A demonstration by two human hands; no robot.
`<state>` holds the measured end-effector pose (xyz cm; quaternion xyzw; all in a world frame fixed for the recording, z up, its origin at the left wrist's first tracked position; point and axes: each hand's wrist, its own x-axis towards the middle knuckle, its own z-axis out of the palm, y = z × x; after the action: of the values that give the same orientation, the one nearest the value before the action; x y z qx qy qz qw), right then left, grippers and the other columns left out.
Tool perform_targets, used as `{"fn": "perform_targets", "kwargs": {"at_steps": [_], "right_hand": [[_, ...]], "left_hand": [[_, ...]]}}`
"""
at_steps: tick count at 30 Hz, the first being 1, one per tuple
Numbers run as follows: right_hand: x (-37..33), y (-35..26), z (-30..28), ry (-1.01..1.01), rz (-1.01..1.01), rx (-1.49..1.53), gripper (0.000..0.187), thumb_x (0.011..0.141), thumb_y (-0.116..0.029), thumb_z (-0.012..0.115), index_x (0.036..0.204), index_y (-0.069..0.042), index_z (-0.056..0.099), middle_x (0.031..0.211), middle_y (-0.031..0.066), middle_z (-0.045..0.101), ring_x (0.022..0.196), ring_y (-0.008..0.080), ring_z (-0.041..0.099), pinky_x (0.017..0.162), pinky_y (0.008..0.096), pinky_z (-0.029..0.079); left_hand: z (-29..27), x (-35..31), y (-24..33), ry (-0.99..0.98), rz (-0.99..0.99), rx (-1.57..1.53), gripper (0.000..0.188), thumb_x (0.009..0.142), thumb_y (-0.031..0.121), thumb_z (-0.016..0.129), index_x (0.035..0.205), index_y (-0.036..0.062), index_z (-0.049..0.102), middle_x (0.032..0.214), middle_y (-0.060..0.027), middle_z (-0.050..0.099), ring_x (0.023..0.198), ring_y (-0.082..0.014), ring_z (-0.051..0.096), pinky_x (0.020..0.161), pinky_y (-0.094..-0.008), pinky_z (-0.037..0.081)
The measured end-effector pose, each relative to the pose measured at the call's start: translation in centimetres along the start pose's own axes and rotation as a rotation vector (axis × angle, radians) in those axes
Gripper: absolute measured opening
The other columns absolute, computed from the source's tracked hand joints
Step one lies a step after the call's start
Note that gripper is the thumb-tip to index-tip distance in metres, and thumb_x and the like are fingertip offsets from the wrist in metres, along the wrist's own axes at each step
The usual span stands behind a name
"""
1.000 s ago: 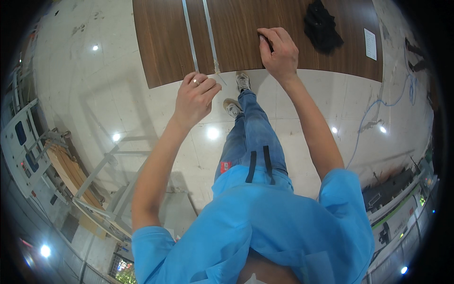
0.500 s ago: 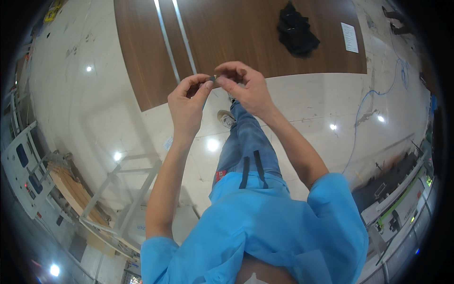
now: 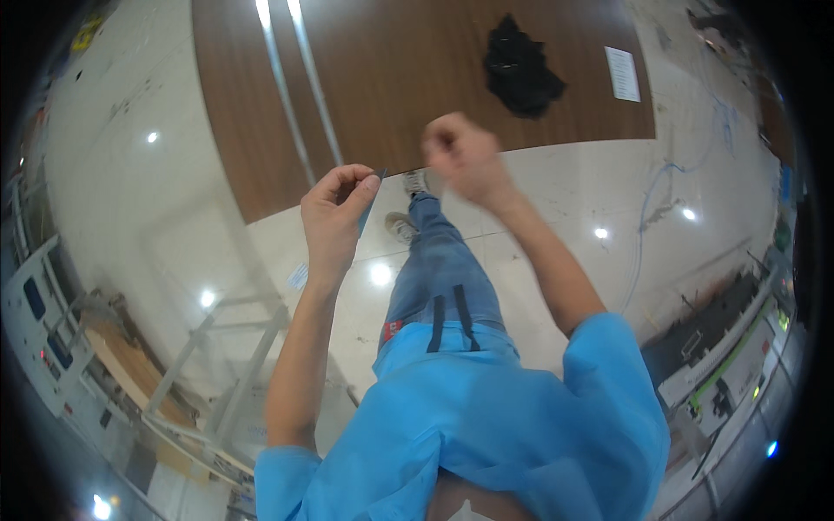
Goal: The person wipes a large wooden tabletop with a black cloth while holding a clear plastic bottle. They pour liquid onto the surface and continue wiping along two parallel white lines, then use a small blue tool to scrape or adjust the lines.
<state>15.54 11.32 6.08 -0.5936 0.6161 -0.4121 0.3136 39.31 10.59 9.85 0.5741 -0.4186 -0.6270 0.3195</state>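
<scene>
My left hand pinches a thin, flat dark-blue strip between thumb and fingertips. The strip hangs down past the palm, over the floor just off the near edge of a large brown wood-grain panel. My right hand is apart from it, to the right, above that same edge. Its fingers look curled but are smeared by motion, so whether anything is in them is hidden.
Two long metal strips lie on the panel's left part. A crumpled black bundle and a printed white sheet rest toward its right. A metal frame stands lower left; a blue hose crosses the floor at right.
My hands were together at the strip; the right has pulled away to the right. My left hand keeps hold of the strip, slightly lower in view. The whole view has shifted a little.
</scene>
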Motion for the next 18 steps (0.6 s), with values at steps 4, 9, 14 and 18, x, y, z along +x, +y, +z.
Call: {"fn": "perform_targets", "kwargs": {"at_steps": [4,9,14,18], "right_hand": [[3.2,4.8,-7.0,0.408,-0.185,-0.419,0.012,0.098,-0.015,0.08,0.107,-0.009,0.076,0.098,0.0086,0.077,0.075,0.0247,0.074,0.068,0.0368,0.058],[4.1,9.4,-8.5,0.382,-0.132,-0.936,0.017,0.098,-0.02,0.078,0.112,-0.009,0.079,0.105,0.005,0.073,0.095,0.025,0.07,0.08,0.0384,0.059],[0.6,8.8,-6.1,0.342,-0.208,-1.048,0.026,0.097,-0.015,0.077,0.122,-0.008,0.079,0.12,0.0053,0.071,0.104,0.0266,0.067,0.087,0.0392,0.058],[-0.4,8.1,-6.3,0.323,-0.246,-1.009,0.029,0.093,-0.01,0.079,0.121,-0.007,0.078,0.124,0.0062,0.072,0.107,0.0268,0.067,0.092,0.0397,0.058]], "left_hand": [[-3.7,-0.3,-0.3,0.243,0.133,0.243,0.013,0.099,0.011,0.08,0.107,0.0015,0.079,0.097,-0.003,0.076,0.09,-0.0106,0.069,0.083,-0.027,0.054],[-4.9,0.5,-1.7,0.357,0.402,0.57,0.009,0.094,0.008,0.081,0.102,0.0047,0.078,0.093,-0.0065,0.074,0.088,-0.0185,0.07,0.081,-0.0314,0.055],[-3.8,1.2,-3.2,0.33,0.601,0.806,0.009,0.09,0.007,0.083,0.097,0.0078,0.077,0.092,-0.0041,0.073,0.084,-0.0225,0.067,0.073,-0.0353,0.054],[-3.6,1.5,-3.8,0.346,0.622,0.836,0.008,0.091,0.008,0.083,0.096,0.0091,0.077,0.091,-0.002,0.073,0.084,-0.022,0.067,0.072,-0.0355,0.053]]}}
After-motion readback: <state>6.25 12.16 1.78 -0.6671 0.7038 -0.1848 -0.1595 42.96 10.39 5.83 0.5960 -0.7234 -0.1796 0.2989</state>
